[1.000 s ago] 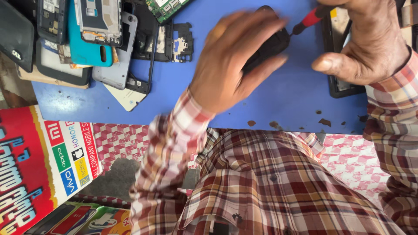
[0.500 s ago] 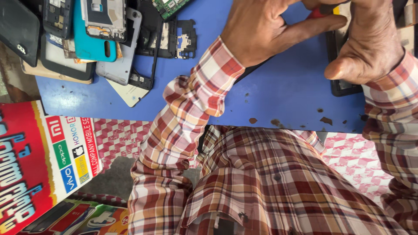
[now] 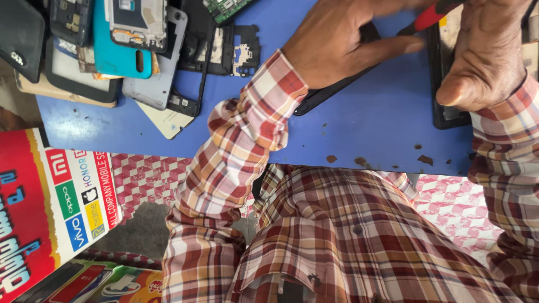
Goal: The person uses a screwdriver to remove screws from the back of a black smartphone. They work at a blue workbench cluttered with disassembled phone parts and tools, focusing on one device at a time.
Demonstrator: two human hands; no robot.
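My left hand [image 3: 342,39] lies over a flat black phone part [image 3: 331,92] on the blue table [image 3: 370,134], its fingers stretched toward the right and pressing the part down. My right hand [image 3: 483,56] is curled at the table's right side, on top of a black phone body [image 3: 446,106] that lies open side up. A red-handled screwdriver [image 3: 432,14] sticks out from under my right hand, its dark shaft pointing toward my left fingertips. The screwdriver tip is hidden between the two hands.
Several stripped phone frames, back covers and a teal case [image 3: 115,50] are piled at the table's far left, with a green circuit board [image 3: 224,7] behind them. A red printed sign [image 3: 39,207] stands at the lower left. My checked shirt fills the bottom.
My left hand has moved up and to the right with the black part, closer to my right hand. The view has shifted, so the table sits lower in the frame.
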